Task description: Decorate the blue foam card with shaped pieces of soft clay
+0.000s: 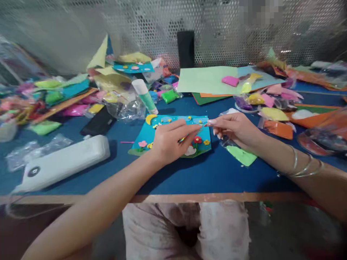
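A blue card (143,135) decorated with clay shapes lies on the table in front of me. On it are a yellow moon (151,119), a red flower (197,139) and a pink flower (142,144). My left hand (172,141) is over the card's middle, hiding part of it, with thumb and fingertips pinched. From the right, my right hand (235,130) meets it near the card's upper right edge, also pinching. Something tiny and pale may be between the fingertips, too small to name. Beneath my right hand lies a bag of light green clay (242,155).
A white handheld device (65,162) with a cable lies at left, near a black phone (99,121). A glue stick (145,96) stands behind the card. Coloured clay packets and a pale green sheet (206,80) spread along the back. The table's front edge (189,198) is close.
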The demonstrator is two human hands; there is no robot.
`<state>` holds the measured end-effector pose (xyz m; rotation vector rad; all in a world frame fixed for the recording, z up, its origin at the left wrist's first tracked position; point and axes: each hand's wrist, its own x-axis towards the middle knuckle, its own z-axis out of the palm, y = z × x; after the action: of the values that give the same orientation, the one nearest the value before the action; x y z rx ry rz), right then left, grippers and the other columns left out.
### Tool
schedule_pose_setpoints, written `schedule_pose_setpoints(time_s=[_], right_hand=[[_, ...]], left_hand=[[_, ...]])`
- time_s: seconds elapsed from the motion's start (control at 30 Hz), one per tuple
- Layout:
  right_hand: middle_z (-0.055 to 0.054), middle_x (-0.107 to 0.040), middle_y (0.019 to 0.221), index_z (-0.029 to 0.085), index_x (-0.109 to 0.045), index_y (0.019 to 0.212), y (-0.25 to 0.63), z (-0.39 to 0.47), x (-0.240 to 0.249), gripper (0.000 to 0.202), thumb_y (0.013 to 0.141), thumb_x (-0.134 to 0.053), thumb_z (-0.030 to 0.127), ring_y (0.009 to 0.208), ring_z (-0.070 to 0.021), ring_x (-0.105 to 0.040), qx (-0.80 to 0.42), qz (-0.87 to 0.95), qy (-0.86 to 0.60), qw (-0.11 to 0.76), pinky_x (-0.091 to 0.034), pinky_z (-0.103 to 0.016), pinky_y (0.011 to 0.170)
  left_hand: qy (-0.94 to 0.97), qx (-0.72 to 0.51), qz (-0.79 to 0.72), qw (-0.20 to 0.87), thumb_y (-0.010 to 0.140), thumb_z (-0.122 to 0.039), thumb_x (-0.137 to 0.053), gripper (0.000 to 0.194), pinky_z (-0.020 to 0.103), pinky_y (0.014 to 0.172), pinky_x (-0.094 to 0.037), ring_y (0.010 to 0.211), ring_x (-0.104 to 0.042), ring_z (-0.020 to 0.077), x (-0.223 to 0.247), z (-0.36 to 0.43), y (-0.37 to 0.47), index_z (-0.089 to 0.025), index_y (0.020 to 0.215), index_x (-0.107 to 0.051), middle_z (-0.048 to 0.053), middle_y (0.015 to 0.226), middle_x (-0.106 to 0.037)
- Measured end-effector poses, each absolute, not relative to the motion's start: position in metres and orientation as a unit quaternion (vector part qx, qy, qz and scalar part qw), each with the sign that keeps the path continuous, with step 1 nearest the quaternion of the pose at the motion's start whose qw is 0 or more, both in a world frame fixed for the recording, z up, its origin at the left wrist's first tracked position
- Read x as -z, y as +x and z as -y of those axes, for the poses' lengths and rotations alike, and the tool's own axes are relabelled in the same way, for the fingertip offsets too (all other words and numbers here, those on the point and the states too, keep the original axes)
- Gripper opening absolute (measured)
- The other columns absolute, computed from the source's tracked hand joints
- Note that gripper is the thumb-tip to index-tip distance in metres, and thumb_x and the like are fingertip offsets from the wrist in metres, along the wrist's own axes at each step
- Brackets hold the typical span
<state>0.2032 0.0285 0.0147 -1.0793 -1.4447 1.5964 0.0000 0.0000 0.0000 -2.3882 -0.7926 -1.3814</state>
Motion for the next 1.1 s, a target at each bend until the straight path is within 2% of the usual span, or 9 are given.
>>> schedule_pose_setpoints(time_s=[0.17, 0.3, 0.43, 0.57, 0.67, 0.8, 0.97, 1.1], right_hand=[[0.001, -0.059, 0.058, 0.014, -0.072, 0.071, 0.207, -0.028, -0.012, 0.020, 0.064, -0.079, 0.031, 0.048, -0.0052, -0.050, -0.596, 0.583, -0.407, 0.373, -0.040, -0.019, 0.046], [0.000, -0.059, 0.058, 0.014, -0.072, 0.071, 0.208, -0.029, -0.009, 0.020, 0.063, -0.080, 0.031, 0.048, -0.0054, -0.050, -0.591, 0.586, -0.409, 0.374, -0.039, -0.020, 0.046], [-0.001, -0.061, 0.059, 0.014, -0.072, 0.074, 0.208, -0.030, -0.008, 0.024, 0.067, -0.076, 0.036, 0.049, -0.0068, -0.052, -0.580, 0.602, -0.414, 0.361, -0.042, -0.021, 0.048], [-0.003, -0.063, 0.062, 0.013, -0.069, 0.072, 0.206, -0.029, -0.010, 0.029, 0.074, -0.069, 0.042, 0.050, -0.0089, -0.055, -0.561, 0.627, -0.415, 0.347, -0.046, -0.024, 0.051], [-0.005, -0.067, 0.067, 0.013, -0.069, 0.076, 0.205, -0.027, -0.012, 0.031, 0.083, -0.059, 0.041, 0.061, -0.0122, -0.060, -0.436, 0.714, -0.427, 0.343, -0.045, -0.025, 0.058], [-0.004, -0.068, 0.068, 0.012, -0.072, 0.078, 0.209, -0.024, -0.011, 0.028, 0.087, -0.054, 0.033, 0.061, -0.0117, -0.057, -0.196, 0.829, -0.419, 0.314, -0.037, -0.025, 0.056], [-0.002, -0.070, 0.070, 0.014, -0.073, 0.081, 0.211, -0.022, -0.009, 0.023, 0.086, -0.055, 0.027, 0.060, -0.0115, -0.060, -0.148, 0.849, -0.394, 0.319, -0.039, -0.023, 0.055], [-0.002, -0.072, 0.071, 0.014, -0.073, 0.082, 0.209, -0.020, -0.008, 0.014, 0.079, -0.062, 0.022, 0.063, -0.0125, -0.064, -0.127, 0.842, -0.388, 0.352, -0.042, -0.021, 0.053]], left_hand=[[-0.825, 0.481, 0.272, 0.115, 0.078, -0.016, -0.068, 0.005, 0.014, 0.046, -0.030, 0.049, -0.042, 0.0027, -0.001, -0.001, -0.001, -0.012, 0.080, -0.070, -0.003, 0.057, -0.054], [-0.825, 0.488, 0.268, 0.101, 0.079, -0.022, -0.069, 0.011, 0.015, 0.046, -0.031, 0.049, -0.043, 0.0028, -0.001, -0.001, 0.000, -0.011, 0.076, -0.069, -0.003, 0.056, -0.055], [-0.835, 0.471, 0.267, 0.102, 0.082, -0.016, -0.064, 0.009, 0.014, 0.049, -0.035, 0.052, -0.046, 0.0031, 0.002, -0.003, -0.001, -0.012, 0.087, -0.070, -0.002, 0.060, -0.058], [-0.840, 0.467, 0.263, 0.084, 0.081, -0.020, -0.066, 0.009, 0.015, 0.049, -0.036, 0.053, -0.048, 0.0036, 0.001, -0.002, -0.001, -0.012, 0.081, -0.069, -0.002, 0.060, -0.059], [-0.845, 0.463, 0.258, 0.074, 0.080, -0.023, -0.067, 0.011, 0.016, 0.048, -0.035, 0.050, -0.048, 0.0036, 0.000, -0.002, -0.002, -0.013, 0.076, -0.068, -0.002, 0.058, -0.058], [-0.851, 0.452, 0.256, 0.082, 0.082, -0.020, -0.065, 0.009, 0.016, 0.048, -0.035, 0.051, -0.049, 0.0042, 0.002, -0.003, -0.002, -0.013, 0.084, -0.069, -0.002, 0.059, -0.057], [-0.859, 0.436, 0.258, 0.067, 0.083, -0.022, -0.064, 0.010, 0.016, 0.048, -0.034, 0.051, -0.049, 0.0035, 0.005, -0.005, -0.003, -0.014, 0.084, -0.069, -0.002, 0.059, -0.057], [-0.862, 0.426, 0.270, 0.054, 0.079, -0.026, -0.068, 0.011, 0.016, 0.047, -0.032, 0.049, -0.046, 0.0028, 0.006, -0.004, -0.003, -0.015, 0.080, -0.069, -0.004, 0.059, -0.055]])
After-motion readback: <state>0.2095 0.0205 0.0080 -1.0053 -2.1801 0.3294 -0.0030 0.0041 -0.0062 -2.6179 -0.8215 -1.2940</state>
